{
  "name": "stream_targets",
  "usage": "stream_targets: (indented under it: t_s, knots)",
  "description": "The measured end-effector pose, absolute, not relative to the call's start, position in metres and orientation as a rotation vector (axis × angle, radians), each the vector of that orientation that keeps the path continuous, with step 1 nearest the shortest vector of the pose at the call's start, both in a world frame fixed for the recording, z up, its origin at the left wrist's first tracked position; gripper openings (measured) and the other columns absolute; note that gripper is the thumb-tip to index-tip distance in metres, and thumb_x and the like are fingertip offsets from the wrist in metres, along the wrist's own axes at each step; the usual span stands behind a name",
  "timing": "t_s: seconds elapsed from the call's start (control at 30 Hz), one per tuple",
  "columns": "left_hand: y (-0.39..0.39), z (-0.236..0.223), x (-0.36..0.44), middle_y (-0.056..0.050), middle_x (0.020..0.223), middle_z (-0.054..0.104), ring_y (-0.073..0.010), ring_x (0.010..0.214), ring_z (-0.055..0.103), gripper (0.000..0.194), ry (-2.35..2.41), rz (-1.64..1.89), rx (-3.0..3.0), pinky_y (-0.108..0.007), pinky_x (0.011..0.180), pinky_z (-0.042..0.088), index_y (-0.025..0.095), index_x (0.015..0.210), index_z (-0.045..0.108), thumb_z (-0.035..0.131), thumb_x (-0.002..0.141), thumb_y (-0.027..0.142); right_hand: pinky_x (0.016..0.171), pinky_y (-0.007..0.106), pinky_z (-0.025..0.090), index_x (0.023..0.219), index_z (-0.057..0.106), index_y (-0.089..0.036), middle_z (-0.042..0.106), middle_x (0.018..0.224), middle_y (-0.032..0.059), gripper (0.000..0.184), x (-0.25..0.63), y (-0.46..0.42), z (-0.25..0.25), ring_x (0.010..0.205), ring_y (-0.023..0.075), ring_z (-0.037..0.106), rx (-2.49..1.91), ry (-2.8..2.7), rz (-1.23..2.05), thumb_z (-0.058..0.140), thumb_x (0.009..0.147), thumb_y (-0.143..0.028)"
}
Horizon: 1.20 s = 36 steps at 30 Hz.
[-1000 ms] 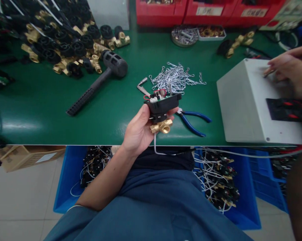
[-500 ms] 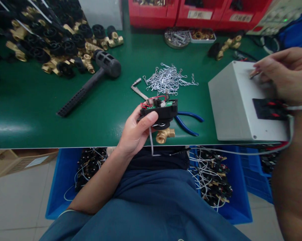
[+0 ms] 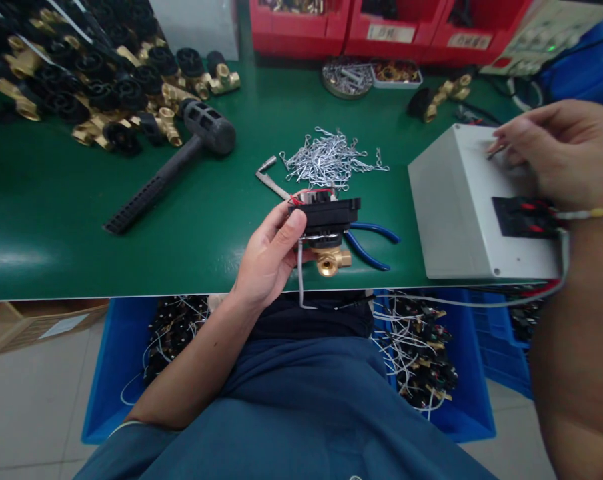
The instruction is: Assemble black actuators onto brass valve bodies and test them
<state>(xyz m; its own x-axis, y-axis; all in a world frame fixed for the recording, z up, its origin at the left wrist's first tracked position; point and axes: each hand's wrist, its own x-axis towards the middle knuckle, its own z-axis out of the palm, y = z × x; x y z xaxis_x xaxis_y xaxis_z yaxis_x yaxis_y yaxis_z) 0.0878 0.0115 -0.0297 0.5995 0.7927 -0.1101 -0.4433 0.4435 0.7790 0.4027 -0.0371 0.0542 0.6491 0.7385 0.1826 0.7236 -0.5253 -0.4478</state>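
Note:
My left hand [image 3: 269, 257] is closed round a motorised valve, thumb on the near side of its black actuator housing [image 3: 326, 215]. The brass valve body [image 3: 329, 261] points down beneath it, and red wires show at the open top. A grey cable [image 3: 301, 273] drops from the housing and runs to the right. My right hand [image 3: 551, 150] is above a grey box [image 3: 459, 200], fingers pinched on a small metal toggle switch [image 3: 491, 152] on its top. Beside that hand, a black terminal clip [image 3: 524, 217] with red parts sits on the box.
Blue-handled pliers [image 3: 374, 243], a pile of metal clips [image 3: 326, 159], a socket wrench [image 3: 271, 180] and a black mallet [image 3: 181, 160] lie on the green bench. Brass valves [image 3: 126, 93] crowd the left. Red bins [image 3: 301, 40] stand behind; blue crates [image 3: 99, 387] sit below.
My left hand has tilted the valve, so the housing's side faces me more and its circuit board shows less. My right hand stays at the switch. The whole view has shifted slightly.

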Motion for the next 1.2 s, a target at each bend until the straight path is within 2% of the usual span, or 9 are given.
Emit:
stream_targets:
  t_s: [0.2, 0.4, 0.67, 0.97, 1.1, 1.2]
  knots:
    - [0.011, -0.030, 0.088, -0.008, 0.116, 0.072, -0.0320, 0.108, 0.071, 0.052, 0.514, 0.785, 0.812, -0.042, 0.082, 0.064, 0.020, 0.123, 0.060, 0.069, 0.085, 0.055, 0.072, 0.028, 0.042, 0.116, 0.068, -0.002, 0.073, 0.100, 0.0117, 0.051, 0.400, -0.037, 0.055, 0.095, 0.0149, 0.067, -2.380, -1.160, 0.029, 0.053, 0.090, -0.043]
    - [0.011, -0.031, 0.089, -0.008, 0.115, 0.073, -0.0324, 0.118, 0.066, 0.052, 0.538, 0.797, 0.852, -0.044, 0.091, 0.061, 0.020, 0.123, 0.061, 0.067, 0.086, 0.057, 0.071, 0.026, 0.043, 0.118, 0.068, -0.002, 0.073, 0.101, 0.0134, 0.050, 0.397, -0.039, 0.056, 0.091, 0.0122, 0.067, -2.391, -1.217, 0.003, 0.051, 0.094, -0.043]
    - [0.012, -0.031, 0.089, -0.010, 0.115, 0.073, -0.0334, 0.118, 0.066, 0.052, 0.538, 0.783, 0.823, -0.045, 0.092, 0.060, 0.017, 0.116, 0.064, 0.067, 0.085, 0.058, 0.071, 0.027, 0.041, 0.119, 0.067, -0.002, 0.073, 0.102, 0.0131, 0.045, 0.394, -0.039, 0.056, 0.090, 0.0126, 0.066, -2.401, -1.198, 0.010, 0.051, 0.097, -0.038]
    - [0.012, -0.032, 0.089, -0.010, 0.116, 0.073, -0.0323, 0.118, 0.066, 0.051, 0.541, 0.794, 0.817, -0.045, 0.094, 0.059, 0.017, 0.116, 0.064, 0.067, 0.086, 0.058, 0.066, 0.022, 0.039, 0.118, 0.068, -0.003, 0.072, 0.101, 0.0154, 0.041, 0.398, -0.041, 0.055, 0.075, 0.0041, 0.060, -2.357, -1.240, 0.011, 0.053, 0.099, -0.036]
    - [0.012, -0.031, 0.088, -0.010, 0.115, 0.073, -0.0312, 0.116, 0.067, 0.051, 0.551, 0.786, 0.828, -0.043, 0.092, 0.060, 0.017, 0.115, 0.065, 0.067, 0.086, 0.058, 0.066, 0.024, 0.039, 0.112, 0.070, -0.002, 0.072, 0.092, 0.0098, 0.042, 0.400, -0.040, 0.052, 0.072, 0.0057, 0.059, -2.337, -1.206, 0.024, 0.056, 0.095, -0.039]
    - [0.012, -0.031, 0.089, -0.010, 0.115, 0.073, -0.0302, 0.114, 0.068, 0.051, 0.555, 0.784, 0.835, -0.041, 0.090, 0.061, 0.018, 0.116, 0.065, 0.066, 0.086, 0.059, 0.071, 0.028, 0.045, 0.114, 0.068, 0.000, 0.071, 0.096, 0.0151, 0.044, 0.415, -0.038, 0.046, 0.073, 0.0097, 0.060, -2.219, -1.219, -0.013, 0.057, 0.096, -0.039]
